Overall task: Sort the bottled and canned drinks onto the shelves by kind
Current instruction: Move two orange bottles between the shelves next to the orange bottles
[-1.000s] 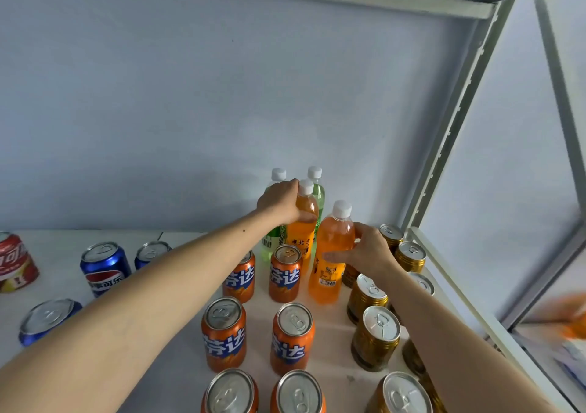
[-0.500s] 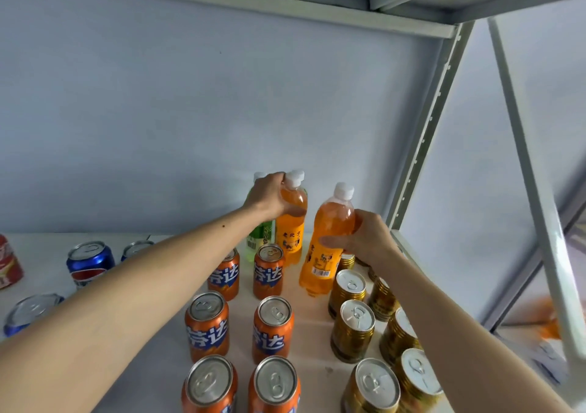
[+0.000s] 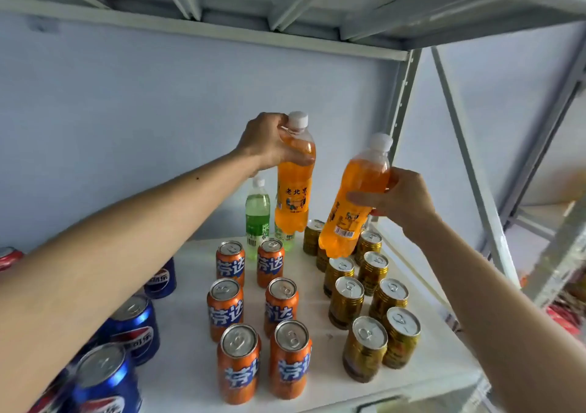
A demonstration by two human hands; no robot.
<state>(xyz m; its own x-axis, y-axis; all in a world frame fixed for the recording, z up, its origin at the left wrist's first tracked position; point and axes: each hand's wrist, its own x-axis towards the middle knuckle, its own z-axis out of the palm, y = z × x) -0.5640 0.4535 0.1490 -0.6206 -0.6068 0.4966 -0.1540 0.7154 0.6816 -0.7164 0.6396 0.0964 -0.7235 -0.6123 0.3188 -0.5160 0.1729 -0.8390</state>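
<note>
My left hand (image 3: 269, 143) grips the neck of an orange soda bottle (image 3: 293, 190) with a white cap, held upright above the white shelf (image 3: 437, 355). My right hand (image 3: 396, 200) holds a second orange soda bottle (image 3: 352, 209) by its middle, tilted, above the gold cans (image 3: 364, 298). A green bottle (image 3: 257, 219) stands at the back of the shelf, and part of another shows behind the left-hand bottle. Two columns of orange cans (image 3: 253, 317) stand in the middle, blue cans (image 3: 136, 327) on the left.
A red can (image 3: 9, 255) is at the far left edge. The underside of the shelf above (image 3: 285, 7) is close overhead. A grey metal upright (image 3: 402, 102) and diagonal brace (image 3: 469, 165) bound the right side. Blurred items lie beyond at the lower right.
Both hands have lifted their orange bottles off the shelf and raised them. The right-hand bottle tilts more. The camera has tipped upward, showing more of the shelf above.
</note>
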